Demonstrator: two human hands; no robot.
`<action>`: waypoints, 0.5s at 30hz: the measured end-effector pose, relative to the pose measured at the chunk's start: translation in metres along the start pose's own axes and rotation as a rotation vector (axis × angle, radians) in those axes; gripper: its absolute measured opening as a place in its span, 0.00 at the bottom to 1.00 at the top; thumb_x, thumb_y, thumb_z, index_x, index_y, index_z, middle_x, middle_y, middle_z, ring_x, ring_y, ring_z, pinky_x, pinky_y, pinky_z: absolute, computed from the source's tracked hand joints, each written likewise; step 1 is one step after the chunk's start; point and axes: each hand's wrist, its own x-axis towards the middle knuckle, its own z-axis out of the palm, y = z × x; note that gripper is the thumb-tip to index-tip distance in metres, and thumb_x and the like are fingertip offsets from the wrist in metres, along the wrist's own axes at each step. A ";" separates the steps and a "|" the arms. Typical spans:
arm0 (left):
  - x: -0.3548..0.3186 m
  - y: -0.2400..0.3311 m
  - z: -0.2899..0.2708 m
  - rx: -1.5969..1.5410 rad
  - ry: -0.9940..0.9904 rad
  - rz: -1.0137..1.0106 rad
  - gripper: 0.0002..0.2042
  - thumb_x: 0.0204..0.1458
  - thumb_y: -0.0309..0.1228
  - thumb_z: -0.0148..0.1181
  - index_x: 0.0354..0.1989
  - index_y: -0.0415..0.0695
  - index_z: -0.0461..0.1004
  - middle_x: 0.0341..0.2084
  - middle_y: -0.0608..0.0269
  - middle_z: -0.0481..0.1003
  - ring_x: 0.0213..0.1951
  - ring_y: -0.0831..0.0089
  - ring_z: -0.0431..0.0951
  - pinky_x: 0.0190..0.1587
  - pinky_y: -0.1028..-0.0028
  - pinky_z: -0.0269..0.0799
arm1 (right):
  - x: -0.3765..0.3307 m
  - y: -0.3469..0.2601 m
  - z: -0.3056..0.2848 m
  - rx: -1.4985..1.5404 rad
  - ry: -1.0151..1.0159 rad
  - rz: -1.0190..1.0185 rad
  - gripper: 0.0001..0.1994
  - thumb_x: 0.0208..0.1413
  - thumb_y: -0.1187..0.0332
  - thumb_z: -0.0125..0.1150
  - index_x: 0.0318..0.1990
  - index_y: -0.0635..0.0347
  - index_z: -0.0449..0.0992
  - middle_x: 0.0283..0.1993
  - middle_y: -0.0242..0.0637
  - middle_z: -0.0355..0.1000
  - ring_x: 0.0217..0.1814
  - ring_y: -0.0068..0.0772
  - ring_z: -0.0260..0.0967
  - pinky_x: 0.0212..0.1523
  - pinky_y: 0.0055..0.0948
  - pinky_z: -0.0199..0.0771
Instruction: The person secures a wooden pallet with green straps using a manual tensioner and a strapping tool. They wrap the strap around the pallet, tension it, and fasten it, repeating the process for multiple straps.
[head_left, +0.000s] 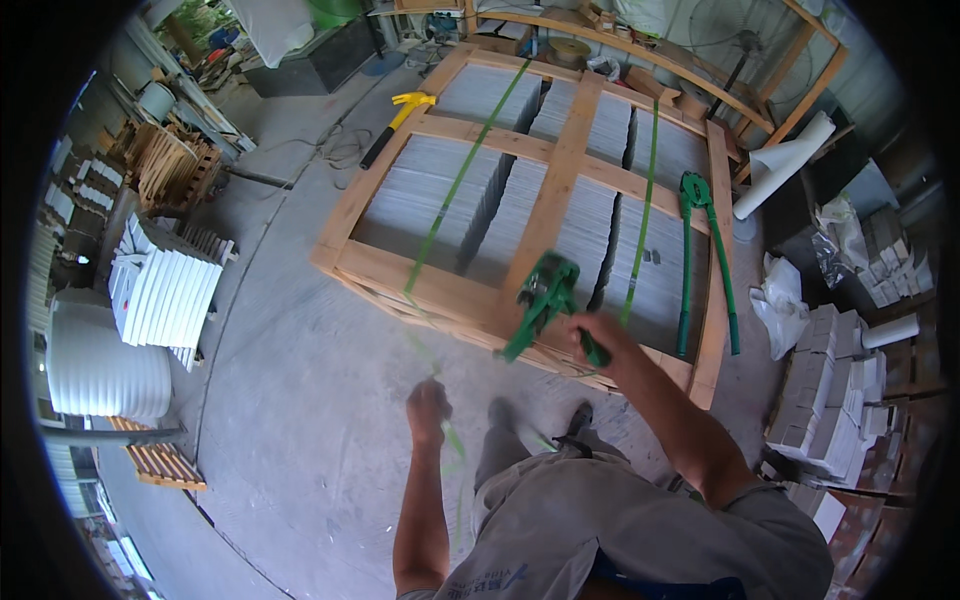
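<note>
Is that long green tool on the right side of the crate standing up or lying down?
Lying down. The long-handled green tool rests flat on the wooden crate, its two handles stretched along the slats; neither hand touches it.

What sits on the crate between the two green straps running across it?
In the head view, the crate's centre wooden plank lies between the left strap and right strap, with the green tensioner tool on it, held by the right hand.

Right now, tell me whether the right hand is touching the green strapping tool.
Touching. The head view shows the right hand closed round the handle of the green strapping tool, which rests on the wooden crate.
</note>
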 end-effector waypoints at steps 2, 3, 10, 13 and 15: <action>-0.006 -0.014 -0.013 -0.021 -0.079 -0.038 0.17 0.61 0.40 0.46 0.29 0.38 0.71 0.10 0.66 0.62 0.11 0.77 0.61 0.13 0.75 0.57 | 0.036 -0.019 0.014 0.014 0.101 -0.096 0.06 0.52 0.70 0.57 0.27 0.58 0.68 0.19 0.28 0.65 0.16 0.19 0.61 0.12 0.19 0.56; -0.009 -0.021 -0.018 -0.047 -0.153 -0.022 0.18 0.61 0.41 0.45 0.30 0.37 0.70 0.09 0.65 0.61 0.10 0.76 0.61 0.13 0.74 0.57 | 0.051 -0.026 0.018 0.081 0.031 -0.098 0.06 0.52 0.69 0.57 0.28 0.58 0.68 0.20 0.28 0.65 0.16 0.19 0.61 0.12 0.20 0.56; -0.018 -0.041 -0.031 -0.069 -0.390 -0.173 0.21 0.61 0.43 0.42 0.40 0.34 0.69 0.14 0.61 0.67 0.15 0.72 0.67 0.19 0.74 0.63 | 0.118 -0.036 0.048 -0.060 0.141 -0.158 0.11 0.50 0.63 0.63 0.28 0.61 0.72 0.22 0.34 0.68 0.16 0.25 0.59 0.11 0.24 0.51; -0.015 -0.037 -0.027 -0.088 -0.438 -0.241 0.18 0.59 0.39 0.44 0.42 0.34 0.69 0.19 0.60 0.70 0.18 0.72 0.70 0.22 0.74 0.65 | 0.131 -0.027 0.063 -0.189 0.223 -0.140 0.10 0.53 0.62 0.61 0.32 0.57 0.72 0.23 0.32 0.69 0.15 0.23 0.58 0.11 0.22 0.52; -0.013 -0.034 -0.024 -0.056 -0.486 -0.349 0.14 0.55 0.33 0.47 0.41 0.36 0.70 0.23 0.55 0.73 0.22 0.65 0.72 0.27 0.70 0.68 | 0.137 -0.024 0.066 -0.270 0.287 -0.183 0.14 0.54 0.57 0.60 0.30 0.58 0.72 0.22 0.31 0.68 0.14 0.23 0.58 0.10 0.23 0.51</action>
